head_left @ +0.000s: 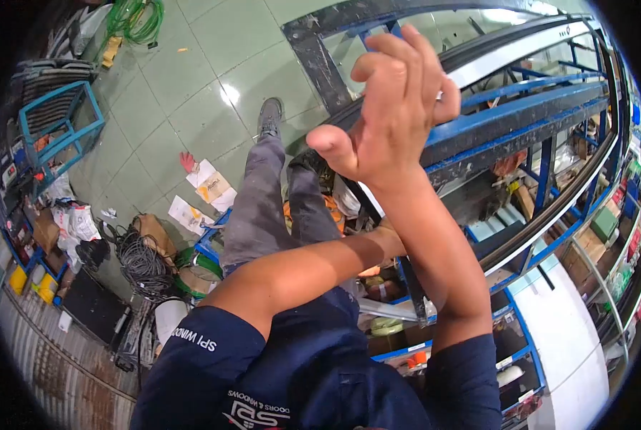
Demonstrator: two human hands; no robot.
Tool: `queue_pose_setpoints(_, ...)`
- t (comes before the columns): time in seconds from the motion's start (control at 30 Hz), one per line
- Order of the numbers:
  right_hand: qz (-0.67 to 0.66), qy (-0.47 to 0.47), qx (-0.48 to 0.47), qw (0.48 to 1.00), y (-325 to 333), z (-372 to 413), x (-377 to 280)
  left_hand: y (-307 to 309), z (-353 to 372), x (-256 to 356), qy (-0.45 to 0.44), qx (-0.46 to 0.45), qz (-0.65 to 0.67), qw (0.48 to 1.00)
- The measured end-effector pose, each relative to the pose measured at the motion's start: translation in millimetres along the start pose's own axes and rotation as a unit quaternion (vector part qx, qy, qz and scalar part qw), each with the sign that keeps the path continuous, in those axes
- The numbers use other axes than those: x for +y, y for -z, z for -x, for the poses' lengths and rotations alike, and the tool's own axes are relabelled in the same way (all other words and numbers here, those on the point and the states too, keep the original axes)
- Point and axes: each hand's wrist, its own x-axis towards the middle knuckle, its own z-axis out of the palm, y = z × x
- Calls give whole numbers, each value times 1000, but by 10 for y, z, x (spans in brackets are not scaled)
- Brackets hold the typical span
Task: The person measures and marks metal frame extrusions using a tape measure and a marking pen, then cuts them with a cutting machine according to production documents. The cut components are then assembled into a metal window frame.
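Note:
My right hand (pixel 396 107) is raised over a dark and blue metal frame bench (pixel 507 111), thumb stretched out to the left and fingers loosely bent and apart, with nothing visible in it. A long window profile (pixel 510 57) with a white face and black edges lies across the bench, just beyond the fingers. My left forearm (pixel 320 261) crosses my body to the right, and its wrist passes behind my right forearm. The fingers of my left hand are hidden there, near the bench's near corner.
Coiled black cable (pixel 143 261), paper sheets (pixel 209 186) and a red glove (pixel 187 161) lie on the tiled floor to the left. A blue open frame (pixel 62 125) stands farther left, with green hose (pixel 133 21) beyond. A white panel (pixel 561 337) lies at right.

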Motion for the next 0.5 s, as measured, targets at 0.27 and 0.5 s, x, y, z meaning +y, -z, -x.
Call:
queue_pose_setpoints(0.27, -39, -73, -120, 989, -35, 535, 298, -16, 38, -92, -196, 224, -305, 905)
queue_pose_setpoints(0.5, 83, -303, -7, 949, 1279, 1250, 683, 457, -55, 631, -162, 158, -437, 870)
